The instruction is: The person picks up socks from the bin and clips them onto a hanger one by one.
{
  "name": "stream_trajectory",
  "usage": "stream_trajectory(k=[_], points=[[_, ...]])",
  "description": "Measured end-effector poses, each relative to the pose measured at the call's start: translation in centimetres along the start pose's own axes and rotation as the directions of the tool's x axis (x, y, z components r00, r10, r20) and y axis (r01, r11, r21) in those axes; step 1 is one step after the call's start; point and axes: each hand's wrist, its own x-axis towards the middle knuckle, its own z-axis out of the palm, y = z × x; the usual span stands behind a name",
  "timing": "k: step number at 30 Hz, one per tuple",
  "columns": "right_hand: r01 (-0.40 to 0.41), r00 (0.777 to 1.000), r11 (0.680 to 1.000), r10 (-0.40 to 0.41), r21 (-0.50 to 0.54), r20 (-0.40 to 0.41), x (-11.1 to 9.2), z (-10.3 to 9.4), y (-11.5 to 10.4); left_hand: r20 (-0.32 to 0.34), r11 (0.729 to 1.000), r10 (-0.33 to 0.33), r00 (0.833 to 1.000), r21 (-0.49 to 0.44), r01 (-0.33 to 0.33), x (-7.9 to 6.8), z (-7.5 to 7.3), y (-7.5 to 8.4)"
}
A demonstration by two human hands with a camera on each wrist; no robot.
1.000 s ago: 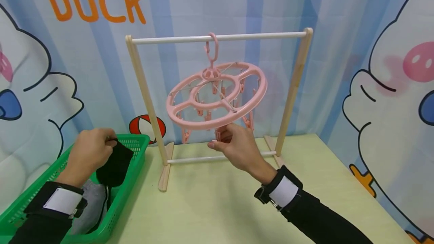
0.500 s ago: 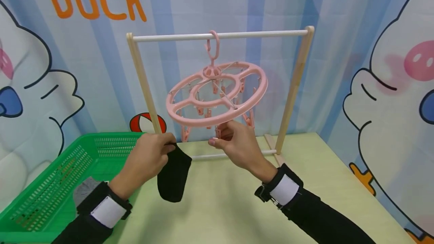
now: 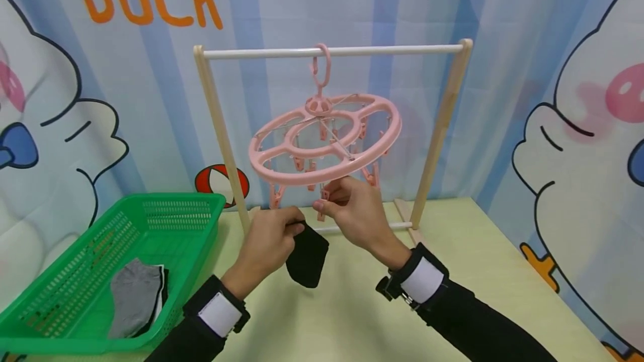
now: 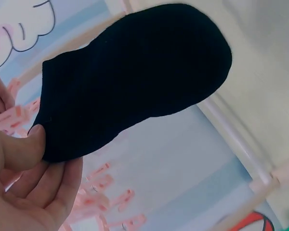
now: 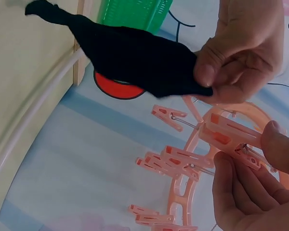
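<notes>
A black sock (image 4: 135, 67) hangs from my left hand (image 3: 266, 246), pinched near its cuff between thumb and fingers. Just to the right, my right hand (image 3: 359, 217) grips a pink clothespin (image 5: 231, 137) by its handle end, below the front rim of a round pink drying hanger (image 3: 322, 175). In the right wrist view the sock's cuff corner is close beside that clothespin. The hanger tilts down toward the front left. Several other pink clothespins (image 5: 180, 161) dangle from its ring.
The hanger's hook (image 3: 324, 66) sits over the white top bar (image 3: 392, 50) of a wooden-legged stand. At left, a green basket (image 3: 201, 250) contains grey and black socks (image 3: 136, 298). A patterned curtain (image 3: 282, 10) stands behind the pale table (image 3: 312, 328).
My left hand has carried the black sock out of the green basket and rightward, up close to the right hand. The right hand has stayed at the clothespin.
</notes>
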Motion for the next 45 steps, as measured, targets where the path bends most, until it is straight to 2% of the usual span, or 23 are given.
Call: stream_trajectory(k=[7, 13, 19, 25, 32, 40, 45], points=[[0.01, 0.999, 1.0, -0.01, -0.006, -0.04, 0.2, -0.3, 0.1, -0.103, 0.999, 0.026, 0.994, -0.043, -0.031, 0.8, 0.9, 1.2], [0.006, 0.998, 1.0, -0.005, 0.013, -0.063, 0.2, -0.4, 0.1, -0.123, 0.999, -0.003, 0.992, -0.053, -0.004, 1.1, 1.2, 1.7], [0.011, 0.998, 0.999, -0.008, 0.053, -0.056, 0.3, -0.6, 0.1, -0.146, 0.999, 0.011, 0.989, -0.041, -0.017, 1.4, 1.3, 1.8], [-0.006, 0.998, 1.0, 0.007, 0.01, -0.069, 0.3, -0.7, 0.1, -0.205, 0.998, 0.025, 0.979, -0.047, -0.035, 1.7, 1.5, 2.0], [-0.005, 0.997, 1.0, 0.006, 0.003, -0.082, 0.1, -0.9, 0.3, -0.271, 0.996, 0.0, 0.963, -0.082, -0.024, 1.8, 1.6, 2.2], [-0.037, 0.999, 0.999, 0.038, 0.024, -0.035, 0.1, -0.9, 0.2, -0.287, 0.995, -0.029, 0.957, -0.103, -0.001, 1.7, 1.7, 2.1], [-0.068, 0.998, 0.996, 0.067, 0.053, 0.019, 0.0, -1.0, 0.1, -0.288, 0.994, -0.023, 0.957, -0.107, -0.008, 1.5, 1.7, 2.1]])
